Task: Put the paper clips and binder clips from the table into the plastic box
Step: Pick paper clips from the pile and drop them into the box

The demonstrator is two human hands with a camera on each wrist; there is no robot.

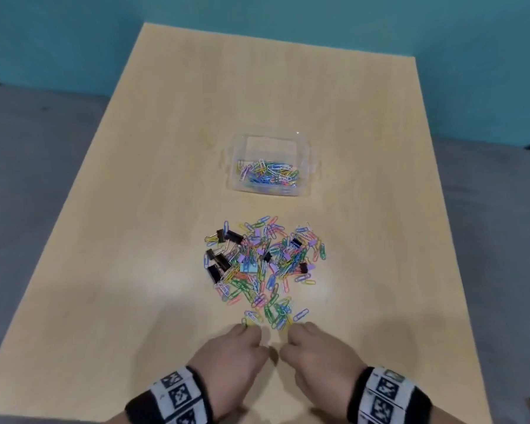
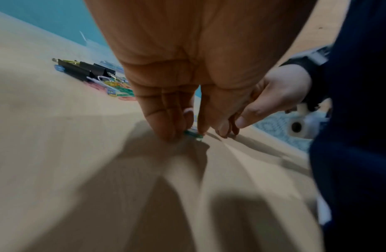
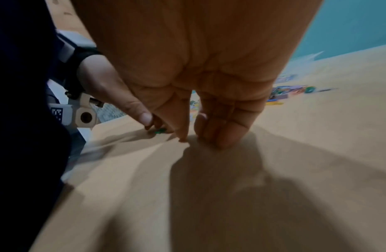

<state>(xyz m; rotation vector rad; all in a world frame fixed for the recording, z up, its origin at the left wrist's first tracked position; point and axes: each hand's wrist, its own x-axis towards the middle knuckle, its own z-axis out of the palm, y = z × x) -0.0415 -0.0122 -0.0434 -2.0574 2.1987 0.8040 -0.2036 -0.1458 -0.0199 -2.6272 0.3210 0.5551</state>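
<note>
A clear plastic box [image 1: 314, 162] sits mid-table with several coloured paper clips in its near part. Closer to me lies a spread pile of coloured paper clips [image 1: 266, 270] mixed with black binder clips [image 1: 218, 266], also seen as binder clips [image 2: 86, 68] in the left wrist view. Both hands are down at the pile's near edge, side by side. My left hand [image 2: 193, 131] pinches a green paper clip [image 2: 194, 134] against the table. My right hand [image 3: 191, 139] has curled fingers and thumb tip on bare wood, with nothing visible between them.
The light wooden table [image 1: 135, 209] stretches wide on both sides of the pile and box. Grey upholstery [image 1: 28, 179] flanks it, and a teal wall [image 1: 441, 41] stands behind. Wristbands with black-and-white markers [image 1: 172, 396] wrap both wrists.
</note>
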